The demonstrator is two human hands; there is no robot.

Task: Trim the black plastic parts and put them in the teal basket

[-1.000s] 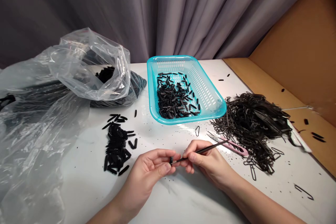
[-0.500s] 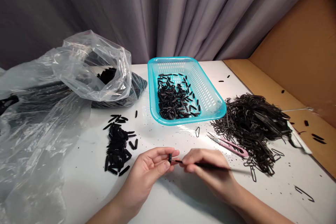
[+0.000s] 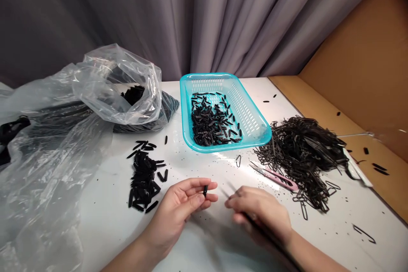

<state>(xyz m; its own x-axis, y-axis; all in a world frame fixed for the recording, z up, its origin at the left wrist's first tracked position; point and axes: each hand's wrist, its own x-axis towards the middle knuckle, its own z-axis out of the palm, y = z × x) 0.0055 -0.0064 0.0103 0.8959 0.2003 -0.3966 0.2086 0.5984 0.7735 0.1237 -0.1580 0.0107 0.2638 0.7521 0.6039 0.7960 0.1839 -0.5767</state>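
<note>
My left hand [image 3: 178,206] pinches a small black strip-like piece [image 3: 205,190] between thumb and fingers, holding it upright above the white table. To its right, my right hand [image 3: 259,210] is closed around slim dark tweezers [image 3: 266,233]. Motion blurs their two thin tips, which point toward the black piece but stand apart from it. Beside my left hand lies a loose pile of similar black pieces [image 3: 143,174]. Beyond both hands is a turquoise plastic basket [image 3: 219,149] holding many more of these pieces.
A clear plastic bag [image 3: 127,114] with black pieces inside stands at the left. On the right lie pink-handled snips [image 3: 280,180] and a tangled heap of dark, thin loops [image 3: 306,148]. A brown board [image 3: 366,51] rises at the right, with a grey curtain [image 3: 210,17] behind.
My right hand has drawn the tweezers back to the right, away from the piece, and tilted their rear end downward. My left hand keeps its pinch. The view has shifted slightly.
</note>
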